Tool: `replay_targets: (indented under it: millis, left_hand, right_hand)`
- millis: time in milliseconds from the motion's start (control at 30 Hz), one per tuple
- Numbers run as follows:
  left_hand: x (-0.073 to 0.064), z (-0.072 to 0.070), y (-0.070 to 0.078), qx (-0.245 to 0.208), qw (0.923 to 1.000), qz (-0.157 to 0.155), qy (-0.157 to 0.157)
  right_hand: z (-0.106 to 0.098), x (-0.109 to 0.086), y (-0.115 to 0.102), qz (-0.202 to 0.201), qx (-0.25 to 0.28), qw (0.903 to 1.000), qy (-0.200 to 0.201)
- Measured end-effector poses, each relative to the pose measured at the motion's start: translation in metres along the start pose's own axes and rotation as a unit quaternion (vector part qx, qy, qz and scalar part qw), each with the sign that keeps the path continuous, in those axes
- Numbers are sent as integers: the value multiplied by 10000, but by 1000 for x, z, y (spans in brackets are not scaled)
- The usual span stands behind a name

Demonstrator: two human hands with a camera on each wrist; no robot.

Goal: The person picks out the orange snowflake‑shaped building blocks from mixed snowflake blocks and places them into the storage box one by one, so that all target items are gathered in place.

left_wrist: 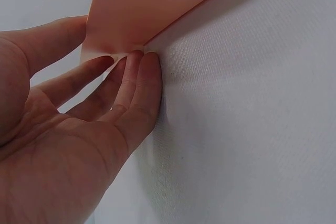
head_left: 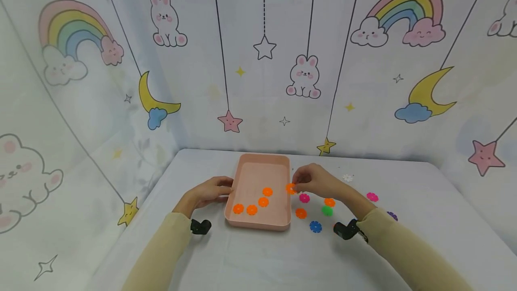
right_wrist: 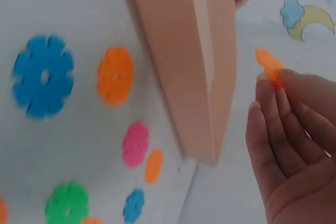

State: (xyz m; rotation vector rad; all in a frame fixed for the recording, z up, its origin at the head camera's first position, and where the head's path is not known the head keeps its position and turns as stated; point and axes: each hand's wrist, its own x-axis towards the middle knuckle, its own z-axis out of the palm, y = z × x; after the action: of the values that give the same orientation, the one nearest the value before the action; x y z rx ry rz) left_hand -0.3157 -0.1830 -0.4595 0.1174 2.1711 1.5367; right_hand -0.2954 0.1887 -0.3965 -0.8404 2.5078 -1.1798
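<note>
A shallow peach-pink tray lies on the white table with several orange flower-shaped discs in its near half. At the tray's left side, my left hand holds the edge, its thumb at the rim and its fingertips against the lower side in the left wrist view. Over the right rim, my right hand pinches an orange notched disc between thumb and fingers. Right of the tray lie loose discs: pink, orange, green and blue.
Farther right on the table are another pink disc, a purple one and a white one. A white curtain printed with rabbits, stars and rainbows hangs behind and along the sides of the table.
</note>
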Motion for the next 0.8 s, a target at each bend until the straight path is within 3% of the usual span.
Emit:
replay_targets:
  millis: [100,433,800]
  left_hand:
    - [1,0,0,5,10000,-26,-15]
    - [2,-1,0,-6,10000,-56,-18]
    - [1,0,1,-56,9999,-117,-18]
  right_hand:
    - [11,11,-6,46,108,9999,109]
    - [35,51,-22,757,676,9943,342]
    - [49,93,-23,1340,1047,9853,138]
